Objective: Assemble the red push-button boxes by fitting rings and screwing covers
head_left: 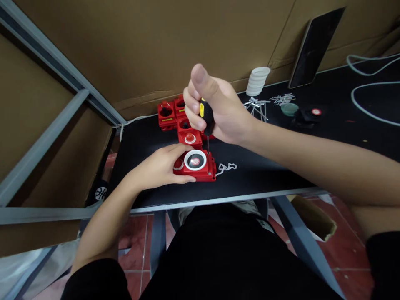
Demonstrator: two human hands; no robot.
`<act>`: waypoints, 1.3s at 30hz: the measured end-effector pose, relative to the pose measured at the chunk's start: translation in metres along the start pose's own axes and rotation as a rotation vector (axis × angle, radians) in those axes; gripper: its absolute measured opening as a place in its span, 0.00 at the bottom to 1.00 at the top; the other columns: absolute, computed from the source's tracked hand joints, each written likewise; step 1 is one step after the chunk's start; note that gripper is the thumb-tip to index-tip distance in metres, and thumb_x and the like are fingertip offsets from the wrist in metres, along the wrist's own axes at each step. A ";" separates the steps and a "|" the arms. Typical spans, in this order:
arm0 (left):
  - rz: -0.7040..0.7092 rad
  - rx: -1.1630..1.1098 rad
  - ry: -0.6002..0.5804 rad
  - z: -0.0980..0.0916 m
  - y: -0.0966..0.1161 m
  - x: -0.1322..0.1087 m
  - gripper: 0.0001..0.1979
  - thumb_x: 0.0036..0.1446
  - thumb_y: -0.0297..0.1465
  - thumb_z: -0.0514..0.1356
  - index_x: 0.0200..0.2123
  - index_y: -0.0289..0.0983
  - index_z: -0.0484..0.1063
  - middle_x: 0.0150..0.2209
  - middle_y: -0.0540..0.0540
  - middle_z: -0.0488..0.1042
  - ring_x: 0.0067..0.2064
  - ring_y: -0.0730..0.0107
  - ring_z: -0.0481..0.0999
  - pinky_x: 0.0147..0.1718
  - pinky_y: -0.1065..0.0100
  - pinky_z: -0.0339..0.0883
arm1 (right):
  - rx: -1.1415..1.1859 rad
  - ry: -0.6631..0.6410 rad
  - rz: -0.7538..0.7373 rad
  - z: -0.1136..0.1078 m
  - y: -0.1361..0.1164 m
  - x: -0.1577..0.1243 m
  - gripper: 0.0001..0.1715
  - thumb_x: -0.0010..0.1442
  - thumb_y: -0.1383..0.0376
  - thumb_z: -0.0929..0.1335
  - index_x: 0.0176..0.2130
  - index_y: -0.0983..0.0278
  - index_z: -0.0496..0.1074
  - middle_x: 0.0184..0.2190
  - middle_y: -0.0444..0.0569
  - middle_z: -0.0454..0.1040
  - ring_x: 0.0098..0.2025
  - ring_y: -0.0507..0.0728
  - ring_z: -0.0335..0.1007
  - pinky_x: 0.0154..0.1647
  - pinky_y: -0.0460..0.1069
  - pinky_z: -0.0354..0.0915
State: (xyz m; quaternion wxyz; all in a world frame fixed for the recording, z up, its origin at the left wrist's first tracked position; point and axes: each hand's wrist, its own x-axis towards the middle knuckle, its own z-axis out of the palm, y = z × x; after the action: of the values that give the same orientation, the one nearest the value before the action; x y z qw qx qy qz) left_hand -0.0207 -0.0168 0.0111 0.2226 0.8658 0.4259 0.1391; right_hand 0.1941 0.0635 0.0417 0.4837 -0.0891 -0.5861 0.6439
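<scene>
One view, head cam, looking down at the black table (pixel 265 166).

Right hand (pixel 215 110), centre frame: fist fully closed round the black-and-yellow handle of the screwdriver (pixel 206 117), thumb up on top. The shaft is upright, with its tip at the upper right corner of the red housing (pixel 204 174).

Left hand (pixel 159 166), left of centre: fingers partly curled and clasping the left side of the red housing, thumb along its near edge, pinning it to the table.

The red housing sits flat near the table's front edge, centre frame, with a white ring (pixel 195 160) on its top face around a dark centre.

Just behind it a cluster of red housings (pixel 170 112) runs toward the cardboard wall (pixel 156 41). Small metal bits (pixel 226 168) lie just right of the held one.

Upper right of frame:
- stack of white rings (pixel 258 81)
- loose metal pins (pixel 256 106)
- greenish disc (pixel 289 109)
- black parts (pixel 308 116)
- dark panel (pixel 315 46) leaning on the cardboard
- pale cable (pixel 368 89) looped at the far right
</scene>
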 end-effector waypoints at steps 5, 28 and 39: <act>-0.002 -0.007 -0.001 0.001 -0.001 0.000 0.36 0.65 0.49 0.78 0.67 0.38 0.75 0.62 0.39 0.84 0.58 0.51 0.86 0.59 0.57 0.78 | 0.022 0.045 0.032 0.001 0.003 0.003 0.44 0.64 0.27 0.75 0.26 0.59 0.64 0.19 0.39 0.65 0.17 0.49 0.58 0.17 0.47 0.54; -0.008 -0.003 -0.003 0.000 -0.001 -0.001 0.36 0.65 0.50 0.77 0.67 0.37 0.75 0.61 0.38 0.83 0.56 0.50 0.86 0.59 0.57 0.77 | -0.068 -0.054 -0.045 -0.004 0.000 -0.002 0.42 0.59 0.30 0.80 0.28 0.59 0.66 0.21 0.39 0.69 0.19 0.50 0.64 0.21 0.48 0.57; -0.009 -0.006 0.004 0.000 -0.002 0.001 0.35 0.64 0.48 0.78 0.66 0.38 0.76 0.61 0.40 0.85 0.57 0.50 0.87 0.60 0.57 0.78 | 0.129 0.114 0.006 0.004 -0.003 -0.011 0.43 0.69 0.27 0.71 0.30 0.59 0.64 0.22 0.38 0.67 0.17 0.47 0.58 0.18 0.46 0.53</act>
State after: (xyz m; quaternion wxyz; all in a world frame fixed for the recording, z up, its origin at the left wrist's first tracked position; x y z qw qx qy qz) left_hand -0.0217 -0.0153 0.0101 0.2248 0.8631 0.4297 0.1411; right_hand 0.1985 0.0525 0.0400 0.5190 -0.0959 -0.5148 0.6756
